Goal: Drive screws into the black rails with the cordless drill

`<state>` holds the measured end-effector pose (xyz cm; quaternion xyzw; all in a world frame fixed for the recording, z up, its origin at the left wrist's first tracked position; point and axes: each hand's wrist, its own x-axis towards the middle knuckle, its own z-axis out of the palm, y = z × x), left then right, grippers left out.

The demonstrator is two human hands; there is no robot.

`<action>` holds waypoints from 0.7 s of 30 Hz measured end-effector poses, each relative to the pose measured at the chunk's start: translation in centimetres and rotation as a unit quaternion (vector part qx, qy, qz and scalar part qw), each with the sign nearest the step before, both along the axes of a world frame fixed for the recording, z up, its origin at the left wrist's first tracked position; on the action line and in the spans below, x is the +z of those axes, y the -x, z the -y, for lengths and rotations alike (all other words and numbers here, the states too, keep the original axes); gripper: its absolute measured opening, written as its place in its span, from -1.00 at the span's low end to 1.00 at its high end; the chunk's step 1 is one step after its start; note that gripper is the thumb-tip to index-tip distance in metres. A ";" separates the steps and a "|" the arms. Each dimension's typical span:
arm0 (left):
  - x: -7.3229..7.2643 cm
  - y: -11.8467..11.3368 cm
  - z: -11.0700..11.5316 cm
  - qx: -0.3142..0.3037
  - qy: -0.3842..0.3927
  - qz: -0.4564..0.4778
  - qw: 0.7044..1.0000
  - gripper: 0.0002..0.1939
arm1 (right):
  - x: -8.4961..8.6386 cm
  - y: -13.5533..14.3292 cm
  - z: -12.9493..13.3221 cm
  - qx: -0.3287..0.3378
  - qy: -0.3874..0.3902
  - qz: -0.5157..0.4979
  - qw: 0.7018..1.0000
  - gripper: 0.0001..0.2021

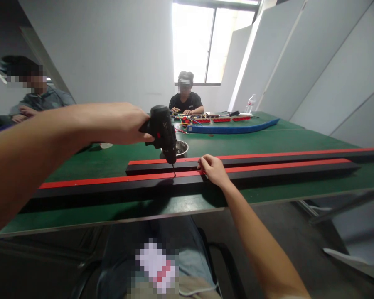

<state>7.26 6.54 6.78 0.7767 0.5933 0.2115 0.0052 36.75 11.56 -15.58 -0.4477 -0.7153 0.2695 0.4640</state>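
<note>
A black power drill [162, 131] is gripped in my left hand [121, 122], pointing downward. Its thin bit meets the red top strip of the nearer long black bar [137, 187]. To the right of the bit, my right hand [213, 168] has its fingers pinched together at the red strip; what they hold, if anything, is too small to tell. A second black bar with a red strip [283, 157] lies just behind, roughly parallel. Behind the drill is a metal bowl [182, 147] with small dark contents, partly hidden.
The green table [137, 149] bears a long blue curved piece [233, 128], red strips with coloured wires [221, 120] and a clear bottle [251, 103] farther back. One person [187, 99] sits across the table, another person [43, 97] at the left.
</note>
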 end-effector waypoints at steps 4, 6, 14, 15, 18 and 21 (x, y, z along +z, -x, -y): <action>-0.8 -3.1 1.5 -0.004 -0.039 -0.260 0.965 -0.56 | 0.1 0.0 0.1 -0.009 -0.009 0.013 1.000 -0.69; -1.0 -4.1 1.9 0.017 -0.056 -0.291 0.955 -0.62 | 0.1 0.0 0.2 -0.013 -0.011 0.017 1.000 -0.69; -1.1 -4.3 1.5 0.012 -0.071 -0.321 0.944 -0.59 | 0.4 0.2 0.6 -0.003 -0.020 0.016 1.000 -0.67; -1.1 -4.2 1.5 0.011 -0.073 -0.326 0.943 -0.60 | 0.7 0.1 0.8 0.002 -0.024 0.021 0.999 -0.67; -1.2 -4.1 1.7 0.001 -0.072 -0.311 0.948 -0.65 | 1.6 -1.2 1.2 0.003 -0.041 0.075 0.996 -0.67; -1.3 -4.1 1.9 -0.002 -0.066 -0.293 0.954 -0.68 | 2.1 -5.0 1.1 -0.039 -0.046 0.166 0.984 -0.70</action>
